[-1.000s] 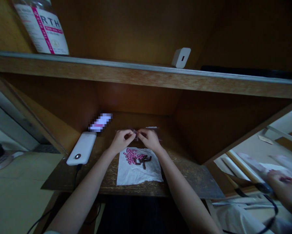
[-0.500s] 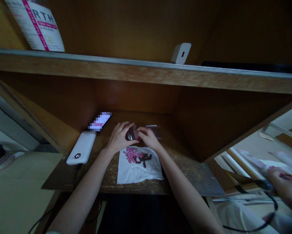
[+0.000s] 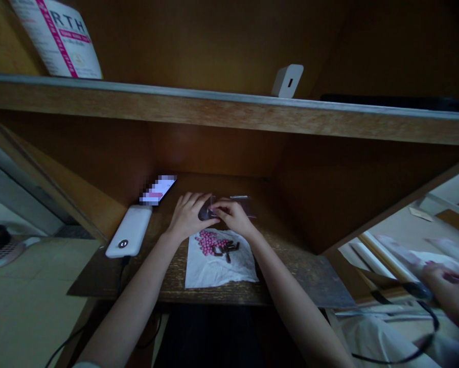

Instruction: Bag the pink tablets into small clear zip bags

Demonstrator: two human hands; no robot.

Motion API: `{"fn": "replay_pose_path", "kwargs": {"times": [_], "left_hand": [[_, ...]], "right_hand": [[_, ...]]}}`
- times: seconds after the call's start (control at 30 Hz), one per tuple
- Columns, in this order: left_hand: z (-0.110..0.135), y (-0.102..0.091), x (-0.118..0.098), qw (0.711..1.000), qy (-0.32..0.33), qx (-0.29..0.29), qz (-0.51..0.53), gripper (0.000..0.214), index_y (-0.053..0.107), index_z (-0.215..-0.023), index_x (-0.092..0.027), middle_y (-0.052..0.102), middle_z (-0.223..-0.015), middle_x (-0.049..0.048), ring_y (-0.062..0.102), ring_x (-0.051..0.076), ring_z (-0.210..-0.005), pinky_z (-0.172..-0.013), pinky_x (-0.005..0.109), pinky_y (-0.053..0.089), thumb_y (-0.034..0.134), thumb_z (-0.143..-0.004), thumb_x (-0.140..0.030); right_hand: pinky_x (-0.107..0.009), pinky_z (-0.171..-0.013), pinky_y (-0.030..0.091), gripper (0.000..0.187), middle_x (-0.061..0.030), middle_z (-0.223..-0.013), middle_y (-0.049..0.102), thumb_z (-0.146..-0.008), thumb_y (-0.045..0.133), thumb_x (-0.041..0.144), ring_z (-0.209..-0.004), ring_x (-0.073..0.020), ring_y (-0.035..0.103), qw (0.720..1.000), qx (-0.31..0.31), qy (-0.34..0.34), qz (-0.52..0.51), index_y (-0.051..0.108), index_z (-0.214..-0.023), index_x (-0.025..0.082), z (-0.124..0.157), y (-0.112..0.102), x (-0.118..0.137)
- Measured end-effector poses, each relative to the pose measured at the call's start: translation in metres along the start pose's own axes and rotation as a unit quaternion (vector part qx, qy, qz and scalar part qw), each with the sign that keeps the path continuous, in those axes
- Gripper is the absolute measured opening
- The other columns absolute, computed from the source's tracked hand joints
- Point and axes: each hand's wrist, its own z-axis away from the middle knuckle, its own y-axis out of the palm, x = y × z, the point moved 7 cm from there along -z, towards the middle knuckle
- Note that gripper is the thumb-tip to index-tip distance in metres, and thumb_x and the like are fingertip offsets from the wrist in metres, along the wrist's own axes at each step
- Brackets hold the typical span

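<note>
a small clear plastic bag (image 3: 243, 205) is held up off the wood, between the two hands and just above a tissue. something dark shows at its left end (it is too dim to tell what). the left hand (image 3: 189, 217) is curled around that end, and the fingers of the right hand (image 3: 235, 217) are closed in a pinch on the bag, so the two hands seem to be keeping it steady. just below lies a white paper tissue (image 3: 220, 260) with a heap of pink pills (image 3: 208, 243) and some dark capsules (image 3: 227, 250) on it. the soft tissue seems to keep them from rolling off. to the left, a white power bank (image 3: 129, 231) and a phone (image 3: 158, 190) sit on the wooden desk (image 3: 91, 276), out of the hands' way. up on a shelf stands a big pill bottle (image 3: 56, 38). far to the right, another person's hand (image 3: 446, 289) is busy.
</note>
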Motion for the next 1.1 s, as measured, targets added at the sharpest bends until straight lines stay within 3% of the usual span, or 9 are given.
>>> {"fn": "replay_pose_path", "kwargs": {"times": [0.1,0.23,0.37,0.5,0.6,0.67,0.77,0.9,1.1], "left_hand": [[0.001,0.003,0.000,1.000,0.006,0.013,-0.006,0.075,0.051,-0.129,-0.019,0.062,-0.116,0.0122,0.052,0.030,-0.105,-0.090,0.046,0.040,0.070,-0.068,-0.056],[0.002,0.007,0.000,0.999,0.016,0.028,-0.005,0.066,0.052,-0.129,-0.021,0.063,-0.114,0.0115,0.053,0.029,-0.104,-0.089,0.044,0.041,0.069,-0.072,-0.049],[0.002,0.008,-0.002,0.999,0.026,0.028,-0.008,0.061,0.053,-0.127,-0.021,0.065,-0.109,0.0106,0.055,0.028,-0.102,-0.089,0.043,0.041,0.066,-0.075,-0.050],[0.001,0.002,-0.004,1.000,0.020,-0.007,0.001,0.067,0.050,-0.128,-0.022,0.059,-0.120,0.0115,0.053,0.029,-0.107,-0.091,0.044,0.041,0.069,-0.072,-0.052],[0.000,-0.005,-0.003,0.999,-0.005,-0.048,0.009,0.047,0.059,-0.111,-0.021,0.059,-0.117,0.0109,0.053,0.028,-0.106,-0.089,0.042,0.041,0.069,-0.073,-0.047],[-0.001,-0.002,-0.005,0.999,-0.011,-0.029,0.020,0.024,0.062,-0.093,-0.021,0.064,-0.101,0.0076,0.056,0.025,-0.096,-0.085,0.040,0.042,0.066,-0.077,-0.038],[-0.001,0.006,-0.009,0.999,-0.013,0.017,0.033,0.004,0.059,-0.078,-0.021,0.065,-0.085,0.0039,0.058,0.021,-0.083,-0.079,0.036,0.042,0.059,-0.079,-0.024],[-0.002,0.010,-0.012,0.998,-0.020,0.036,0.036,0.013,0.057,-0.069,-0.020,0.066,-0.076,0.0033,0.058,0.019,-0.075,-0.073,0.033,0.040,0.052,-0.081,-0.020],[-0.002,0.002,-0.007,0.997,-0.067,0.012,0.035,0.021,0.054,-0.061,-0.019,0.061,-0.066,0.0017,0.057,0.018,-0.067,-0.070,0.032,0.040,0.052,-0.082,-0.020]], "right_hand": [[-0.028,-0.070,0.047,0.021,-0.0047,-0.087,0.067,-0.083,0.052,0.015,-0.075,-0.0145,0.059,0.999,0.024,0.014,-0.039,0.070,-0.094,0.017,-0.001,0.004,-0.002],[-0.024,-0.057,0.044,0.019,-0.0022,-0.076,0.067,-0.080,0.061,0.021,-0.060,-0.0119,0.055,0.996,0.046,0.052,-0.057,0.071,-0.095,0.016,0.000,0.008,-0.008],[-0.028,-0.070,0.049,0.022,-0.0054,-0.093,0.071,-0.079,0.058,0.014,-0.076,-0.0147,0.063,0.999,0.033,0.034,-0.019,0.072,-0.096,0.018,0.001,0.007,-0.007],[-0.031,-0.075,0.050,0.030,-0.0050,-0.093,0.072,-0.077,0.055,0.012,-0.079,-0.0168,0.065,0.999,0.004,0.035,-0.021,0.070,-0.103,0.018,0.001,0.003,-0.010],[-0.033,-0.078,0.050,0.034,-0.0065,-0.100,0.071,-0.078,0.055,0.015,-0.084,-0.0182,0.065,0.998,-0.026,0.030,-0.044,0.068,-0.111,0.019,0.001,-0.001,-0.010],[-0.033,-0.079,0.050,0.036,-0.0075,-0.104,0.071,-0.080,0.056,0.018,-0.087,-0.0187,0.065,0.998,-0.032,0.024,-0.045,0.066,-0.114,0.019,0.002,-0.002,-0.008],[-0.031,-0.074,0.049,0.036,-0.0068,-0.103,0.071,-0.081,0.055,0.019,-0.082,-0.0178,0.064,0.999,-0.029,0.013,0.001,0.066,-0.115,0.020,0.002,-0.002,-0.004],[-0.028,-0.067,0.045,0.039,-0.0049,-0.093,0.073,-0.079,0.053,0.015,-0.071,-0.0159,0.062,0.993,-0.039,0.013,0.107,0.067,-0.115,0.022,0.003,-0.005,0.004],[-0.026,-0.060,0.040,0.035,-0.0045,-0.082,0.071,-0.077,0.056,0.020,-0.066,-0.0164,0.059,0.972,-0.050,0.041,0.228,0.070,-0.109,0.022,0.003,-0.011,0.008]]}}
